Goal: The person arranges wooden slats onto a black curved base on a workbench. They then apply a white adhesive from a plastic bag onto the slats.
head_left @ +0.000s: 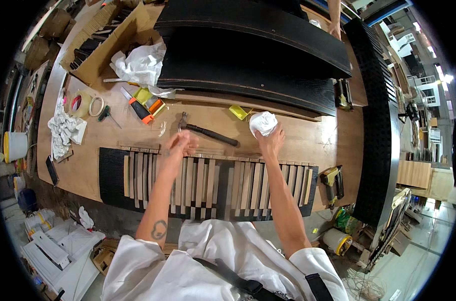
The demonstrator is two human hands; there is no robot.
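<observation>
My right hand (271, 142) is closed round a wadded white cloth (263, 123), held over the workbench near a small yellow piece (239, 112). My left hand (181, 144) has its fingers curled together; whether anything small is pinched in them I cannot make out. Just beyond it lies a claw hammer (210, 134), its dark handle pointing right. Below both hands, along the near bench edge, lies a black panel (112, 173) with a row of narrow wooden slats (200, 180). My forearms cross over it and hide some slats.
Long black boards (248, 60) are stacked at the back. To the left are a cardboard box (95, 60) of dark pieces, an orange-handled saw (139, 109), a tape roll (79, 103) and crumpled cloth (65, 130). A nail gun (331, 183) sits right; another person's hand (334, 29) shows behind.
</observation>
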